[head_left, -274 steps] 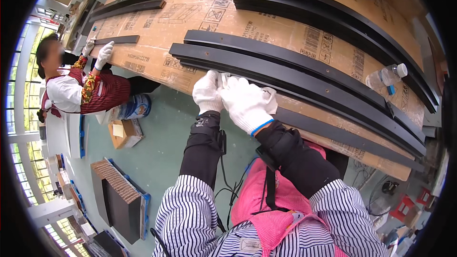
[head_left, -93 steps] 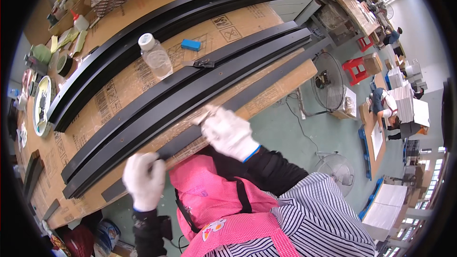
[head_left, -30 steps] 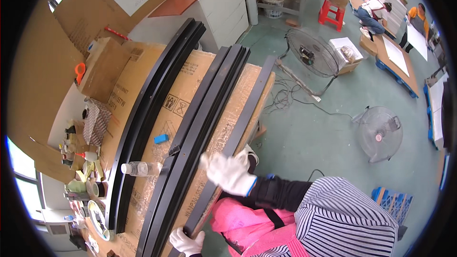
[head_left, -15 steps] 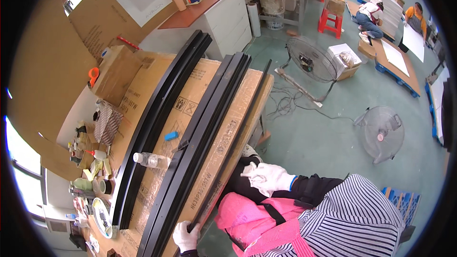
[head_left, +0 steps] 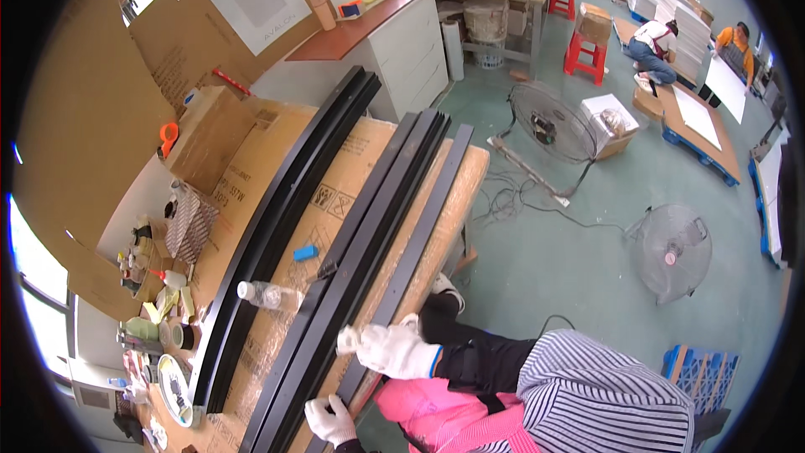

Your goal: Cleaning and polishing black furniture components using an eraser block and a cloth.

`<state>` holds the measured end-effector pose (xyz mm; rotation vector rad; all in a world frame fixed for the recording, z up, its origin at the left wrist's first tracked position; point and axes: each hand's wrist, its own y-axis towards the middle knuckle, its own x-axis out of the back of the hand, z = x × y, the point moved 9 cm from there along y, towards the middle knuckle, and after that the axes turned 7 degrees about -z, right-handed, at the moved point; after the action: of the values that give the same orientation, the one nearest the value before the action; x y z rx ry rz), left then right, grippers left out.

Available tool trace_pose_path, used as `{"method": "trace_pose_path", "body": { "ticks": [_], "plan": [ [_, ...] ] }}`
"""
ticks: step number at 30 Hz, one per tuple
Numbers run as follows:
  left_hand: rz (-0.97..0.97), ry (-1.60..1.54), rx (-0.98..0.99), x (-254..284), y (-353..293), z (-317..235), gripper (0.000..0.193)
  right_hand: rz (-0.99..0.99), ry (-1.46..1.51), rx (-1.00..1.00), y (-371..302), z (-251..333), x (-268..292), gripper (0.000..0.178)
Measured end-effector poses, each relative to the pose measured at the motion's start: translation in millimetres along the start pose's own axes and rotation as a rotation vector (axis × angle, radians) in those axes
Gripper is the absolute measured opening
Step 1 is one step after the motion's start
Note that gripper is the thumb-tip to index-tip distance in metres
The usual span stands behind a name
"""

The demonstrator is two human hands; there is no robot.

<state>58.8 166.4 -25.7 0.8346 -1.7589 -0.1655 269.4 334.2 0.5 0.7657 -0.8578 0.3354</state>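
A long black strip [head_left: 423, 226] lies with its broad face up along the near edge of the cardboard-covered table. My left hand [head_left: 330, 421], in a white glove, is curled at the strip's lower part, gripping it. Farther up, my right hand [head_left: 402, 351], also white-gloved, is closed on a crumpled white cloth [head_left: 350, 339] and rests over the strip. The fingertips under the cloth are hidden. Beside the strip lies a bundle of black bars [head_left: 369, 239], with more black bars [head_left: 281, 214] farther left.
A clear bottle [head_left: 270, 295] and a blue block [head_left: 305, 252] lie between the bars. Bottles, tape and a white dish [head_left: 176, 390] crowd the table's left side. Fans [head_left: 671, 253] and cables occupy the floor at right. Two people handle white sheets beyond; another person stands farther back.
My right hand has come from above my lap onto the strip with the cloth. The strip, seen on its narrow edge before, now shows its broad face.
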Motion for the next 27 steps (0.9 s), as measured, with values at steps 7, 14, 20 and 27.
{"method": "trace_pose_path", "body": {
  "ticks": [7,14,20,27],
  "plan": [
    [-0.128,0.106,-0.107,18,19,-54,0.018,0.139,0.465,-0.301,21,-202,-4,0.065],
    [-0.147,0.182,-0.077,17,22,-50,0.015,-0.054,-0.584,-0.763,100,-421,147,0.040],
    [-0.144,0.191,-0.079,10,22,-50,0.014,-0.248,-0.638,-0.793,99,-494,177,0.042],
    [-0.146,0.193,-0.086,15,26,-54,0.014,-0.258,-0.688,-0.553,87,-360,138,0.036]
  ]
}}
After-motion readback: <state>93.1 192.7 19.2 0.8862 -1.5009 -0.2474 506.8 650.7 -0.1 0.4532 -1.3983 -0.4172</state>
